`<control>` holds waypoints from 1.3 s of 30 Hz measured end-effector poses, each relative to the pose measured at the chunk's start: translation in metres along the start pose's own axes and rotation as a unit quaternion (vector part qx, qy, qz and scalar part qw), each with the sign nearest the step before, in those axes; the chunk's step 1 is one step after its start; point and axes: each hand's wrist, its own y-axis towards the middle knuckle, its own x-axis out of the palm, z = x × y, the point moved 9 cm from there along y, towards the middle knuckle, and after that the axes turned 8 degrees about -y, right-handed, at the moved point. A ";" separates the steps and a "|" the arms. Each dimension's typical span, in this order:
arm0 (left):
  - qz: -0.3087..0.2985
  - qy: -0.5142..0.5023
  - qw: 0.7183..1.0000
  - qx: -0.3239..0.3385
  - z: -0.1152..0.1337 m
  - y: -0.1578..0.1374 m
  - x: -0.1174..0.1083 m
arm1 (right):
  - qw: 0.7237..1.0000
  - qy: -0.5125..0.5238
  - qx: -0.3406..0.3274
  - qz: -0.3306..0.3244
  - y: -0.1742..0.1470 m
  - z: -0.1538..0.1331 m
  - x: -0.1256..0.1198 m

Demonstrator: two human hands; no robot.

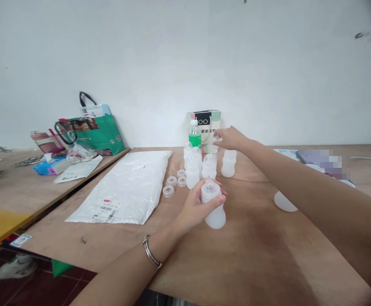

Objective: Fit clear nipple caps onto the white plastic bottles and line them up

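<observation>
My left hand (201, 204) wraps round a frosted baby bottle (215, 216), which stands upright or nearly so near the middle of the table. A clear nipple in a ring sits on its top. Farther back and to the right, my right hand (232, 138) is raised, its fingers pinching a small clear plastic cap (217, 137) that they largely hide. Below that hand stands a frosted bottle (228, 165). Several bottles with clear domed covers (193, 172) cluster behind my left hand. Left of them lie several nipple rings (169, 190).
A white mailing bag (121, 187) lies flat on the left of the wooden table (255, 255). Against the wall stand a green-labelled water bottle (195, 135) and a paper bag (215, 123). A green shopping bag (105, 134) rests on the left table. Another white item (284, 202) lies beneath my right forearm.
</observation>
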 end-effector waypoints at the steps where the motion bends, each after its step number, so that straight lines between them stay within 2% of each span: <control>1: -0.001 -0.002 1.000 -0.003 -0.001 0.000 0.000 | 0.999 0.015 0.013 0.032 -0.006 0.002 -0.015; 3: -0.004 -0.006 1.000 -0.013 -0.004 0.000 0.002 | 0.993 0.066 0.036 0.094 -0.027 0.003 -0.045; 4: -0.007 -0.008 1.000 -0.020 -0.006 0.000 0.004 | 0.974 0.178 0.049 0.134 -0.042 0.004 -0.059; 5: -0.011 -0.009 1.000 -0.028 -0.007 -0.001 0.006 | 0.945 0.296 0.044 0.132 -0.057 0.001 -0.064; 7: -0.024 -0.017 0.999 -0.045 -0.012 -0.002 0.011 | 0.873 0.485 0.005 0.039 -0.086 -0.018 -0.056; 8: -0.034 -0.025 0.998 -0.054 -0.015 -0.003 0.015 | 0.851 0.525 -0.007 0.001 -0.102 -0.026 -0.051; 12: -0.065 -0.066 0.993 -0.073 -0.023 -0.006 0.026 | 0.877 0.475 -0.041 -0.051 -0.147 -0.042 -0.034; 17: -0.073 -0.069 0.992 -0.072 -0.030 -0.006 0.027 | 0.884 0.443 -0.107 -0.106 -0.164 -0.058 -0.017; 20: -0.069 -0.040 0.994 -0.070 -0.034 -0.006 0.024 | 0.888 0.431 -0.130 -0.090 -0.169 -0.064 -0.020; 23: -0.072 -0.005 0.995 -0.063 -0.036 -0.006 0.024 | 0.890 0.433 -0.125 -0.070 -0.176 -0.069 -0.020; 28: -0.158 0.033 0.981 -0.105 -0.043 -0.011 0.040 | 0.882 0.463 -0.088 -0.003 -0.190 -0.070 -0.008; 34: -0.148 0.066 0.985 -0.057 -0.037 -0.006 0.038 | 0.876 0.464 -0.107 0.072 -0.199 -0.071 -0.002; 39: -0.163 0.067 0.982 -0.064 -0.046 -0.006 0.038 | 0.870 0.477 -0.098 0.082 -0.202 -0.072 0.006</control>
